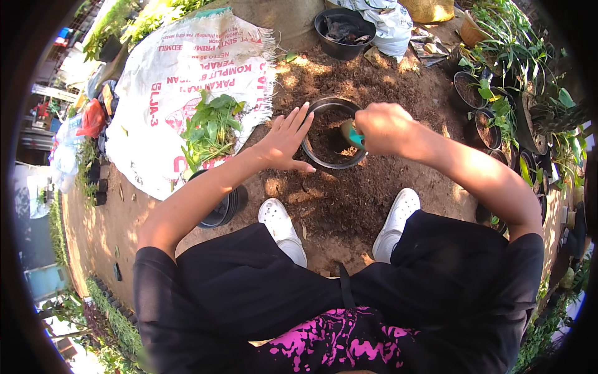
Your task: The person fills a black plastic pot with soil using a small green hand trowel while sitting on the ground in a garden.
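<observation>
Between my feet and a little ahead, a round black plastic pot (pixel 335 165) stands on the ground with dark soil (pixel 327 135) inside. My right hand (pixel 385 128) is closed around the green handle of a hand trowel (pixel 353 136), whose blade reaches into the pot over the soil. At the pot's left rim, my left hand (pixel 287 140) is spread with its fingers apart and holds nothing; whether it touches the rim cannot be told. Leafy green seedlings (pixel 212 126) lie in a bunch on a white woven sack (pixel 154 107) to the left.
Stacked black pots (pixel 219 212) stand beside my left forearm. Loose soil (pixel 336 201) covers the ground around the pot. A black basin (pixel 345 51) and a white plastic sack (pixel 390 28) are ahead. Several potted plants (pixel 486 126) line the right side.
</observation>
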